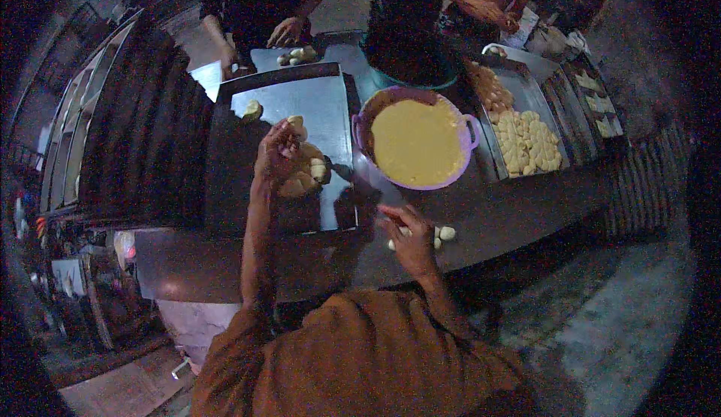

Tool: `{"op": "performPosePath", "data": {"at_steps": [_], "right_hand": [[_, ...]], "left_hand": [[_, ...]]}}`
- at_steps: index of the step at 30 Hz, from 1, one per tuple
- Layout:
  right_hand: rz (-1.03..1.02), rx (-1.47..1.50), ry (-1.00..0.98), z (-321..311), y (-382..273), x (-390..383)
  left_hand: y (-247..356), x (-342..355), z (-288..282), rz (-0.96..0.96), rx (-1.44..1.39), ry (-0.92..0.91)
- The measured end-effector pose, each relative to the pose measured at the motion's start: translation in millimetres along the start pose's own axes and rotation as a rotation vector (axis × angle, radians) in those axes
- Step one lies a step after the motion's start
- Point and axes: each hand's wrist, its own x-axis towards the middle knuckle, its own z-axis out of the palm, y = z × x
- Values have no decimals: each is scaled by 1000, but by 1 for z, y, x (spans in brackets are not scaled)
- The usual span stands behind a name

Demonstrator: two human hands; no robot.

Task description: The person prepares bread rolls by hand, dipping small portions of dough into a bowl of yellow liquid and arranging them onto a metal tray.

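My left hand (278,149) is over a dark metal tray (328,98), its fingers curled against a pale lump of what looks like dough (297,125). Just below that hand, more pale pieces (302,182) lie on the tray, partly covered by my hand and forearm. A lone yellowish piece (251,109) sits at the tray's left side. My right hand (411,240) hovers low over the table, fingers stretched leftward and apart, with nothing visible in them. Small whitish balls (447,233) rest beside and partly beneath it.
A purple two-handled basin (472,133) holds a smooth yellow mass. Right of it, another tray (535,90) carries pale lobed pieces (526,143) and tan round ones (490,86). Stacked dark trays (139,116) stand at left. Two people work opposite, near a dark-filled teal tub (417,83).
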Motion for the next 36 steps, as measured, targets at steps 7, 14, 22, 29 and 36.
{"op": "performPosePath", "data": {"at_steps": [7,14,22,29,36], "right_hand": [[-129,478,20,86,-26,93],[-162,744,-170,72,-58,94],[-203,284,-126,42,0,59],[156,634,-172,36,28,-18],[212,619,-140,5,38,-23]], "left_hand": [[55,-92,53,37,-425,-107],[36,-140,71,72,-121,-294],[1,-183,135,432,690,219],[-52,-206,181,512,678,129],[-63,-196,215,981,1325,-98]]}}
